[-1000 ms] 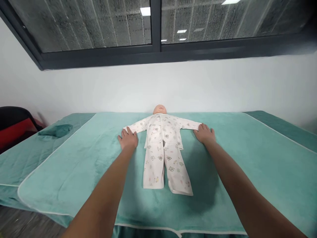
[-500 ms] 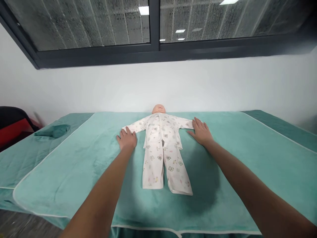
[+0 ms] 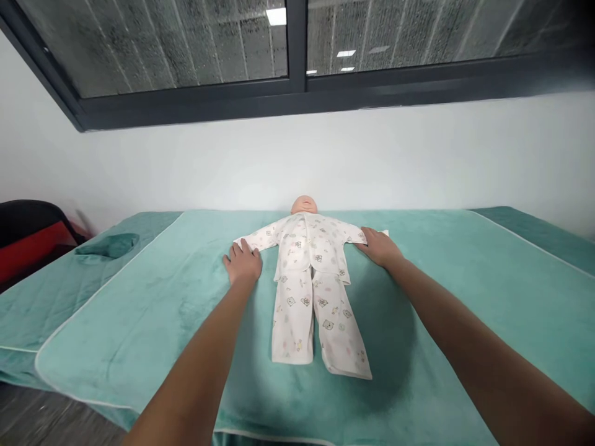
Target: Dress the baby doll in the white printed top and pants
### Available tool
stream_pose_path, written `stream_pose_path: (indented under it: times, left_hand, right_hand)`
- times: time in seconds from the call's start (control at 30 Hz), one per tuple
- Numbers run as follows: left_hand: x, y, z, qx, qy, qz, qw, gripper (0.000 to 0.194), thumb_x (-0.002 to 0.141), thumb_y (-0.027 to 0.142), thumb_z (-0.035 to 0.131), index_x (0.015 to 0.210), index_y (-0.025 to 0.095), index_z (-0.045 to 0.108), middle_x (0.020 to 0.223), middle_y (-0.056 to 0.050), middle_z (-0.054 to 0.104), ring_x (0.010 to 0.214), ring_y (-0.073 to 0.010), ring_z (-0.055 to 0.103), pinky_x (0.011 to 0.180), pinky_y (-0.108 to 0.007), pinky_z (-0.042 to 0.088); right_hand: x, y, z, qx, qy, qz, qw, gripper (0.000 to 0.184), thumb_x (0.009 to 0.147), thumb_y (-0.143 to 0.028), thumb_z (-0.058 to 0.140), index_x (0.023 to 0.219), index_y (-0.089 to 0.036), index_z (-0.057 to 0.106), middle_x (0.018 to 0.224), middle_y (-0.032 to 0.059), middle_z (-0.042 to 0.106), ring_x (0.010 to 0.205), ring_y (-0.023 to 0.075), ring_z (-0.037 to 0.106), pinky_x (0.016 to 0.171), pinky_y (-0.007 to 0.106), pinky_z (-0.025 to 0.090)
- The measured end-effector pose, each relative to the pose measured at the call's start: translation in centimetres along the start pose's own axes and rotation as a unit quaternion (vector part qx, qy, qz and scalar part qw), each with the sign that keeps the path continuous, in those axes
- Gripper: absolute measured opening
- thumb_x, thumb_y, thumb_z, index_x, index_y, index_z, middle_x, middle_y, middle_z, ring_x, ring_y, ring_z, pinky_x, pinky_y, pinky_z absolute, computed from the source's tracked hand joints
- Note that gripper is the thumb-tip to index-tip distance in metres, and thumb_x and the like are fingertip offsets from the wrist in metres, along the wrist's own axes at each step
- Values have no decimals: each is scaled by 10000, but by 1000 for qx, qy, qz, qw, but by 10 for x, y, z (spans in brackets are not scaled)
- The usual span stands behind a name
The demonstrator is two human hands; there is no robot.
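Note:
A baby doll (image 3: 304, 205) lies on its back on the bed, head toward the wall, its arms out to the sides. It wears a white long-sleeved top (image 3: 302, 244) with small printed animals and matching trousers (image 3: 297, 316), whose legs lie flat and apart. My left hand (image 3: 242, 263) rests on the end of the sleeve on the left, fingers apart. Over on the right, my right hand (image 3: 379, 248) is closed round the other sleeve near its end; a bit of white cuff shows beyond it. Part of those fingers is hidden.
A green plush blanket (image 3: 153, 297) with white piping covers the bed. A folded-looking green lump (image 3: 106, 246) lies at the left. Beyond it is a red and black object (image 3: 37, 238). Behind the bed rise a white wall (image 3: 209, 167) and a dark-framed window (image 3: 297, 93).
My right hand, laid flat with fingers stretched at the sleeve's end, has closed round the sleeve. My left hand stays on its sleeve. The view has shifted slightly.

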State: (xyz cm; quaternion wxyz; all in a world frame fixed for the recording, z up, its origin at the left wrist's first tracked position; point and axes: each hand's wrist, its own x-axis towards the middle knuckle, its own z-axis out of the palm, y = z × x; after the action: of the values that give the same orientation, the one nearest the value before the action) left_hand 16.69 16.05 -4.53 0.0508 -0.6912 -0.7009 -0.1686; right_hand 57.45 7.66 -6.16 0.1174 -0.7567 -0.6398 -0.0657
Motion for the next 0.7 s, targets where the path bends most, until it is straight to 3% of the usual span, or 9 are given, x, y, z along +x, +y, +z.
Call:
stream_pose_path:
  times: [0.2, 0.37, 0.6, 0.7]
  left_hand:
    - [0, 0, -2, -1, -3, -2, 1000, 639, 946, 418, 228, 1507, 119, 289, 1554, -179, 322, 1419, -304, 309, 1151, -544, 213]
    - [1, -1, 0, -3, -5, 1, 1000, 646, 946, 421, 220, 1512, 116, 279, 1554, -190, 317, 1426, -308, 297, 1149, -545, 207]
    - [3, -5, 1, -14, -22, -1, 1000, 659, 954, 445, 194, 1530, 128, 239, 1580, -175, 267, 1450, -300, 256, 1161, -550, 179]
    - [5, -10, 0, -23, -46, 8, 999, 680, 959, 465, 139, 1542, 119, 192, 1597, -155, 229, 1467, -282, 225, 1173, -531, 181]
  right_hand:
    - [0, 4, 5, 12, -9, 61, 998, 679, 920, -633, 297, 1387, -151, 401, 1402, 168, 510, 1288, 313, 463, 1097, 478, 293]
    - [-4, 1, 6, 27, -26, 131, 991, 802, 879, -714, 283, 1443, -145, 333, 1497, 172, 402, 1361, 323, 378, 1129, 544, 225]
    - [-17, -6, -2, 20, -47, 143, 988, 989, 820, -809, 234, 1516, -107, 234, 1563, 180, 286, 1445, 337, 240, 1148, 544, 211]
    - [-28, 3, -6, 15, -65, 138, 988, 1035, 803, -833, 224, 1532, -98, 198, 1578, 171, 256, 1455, 331, 220, 1154, 530, 214]
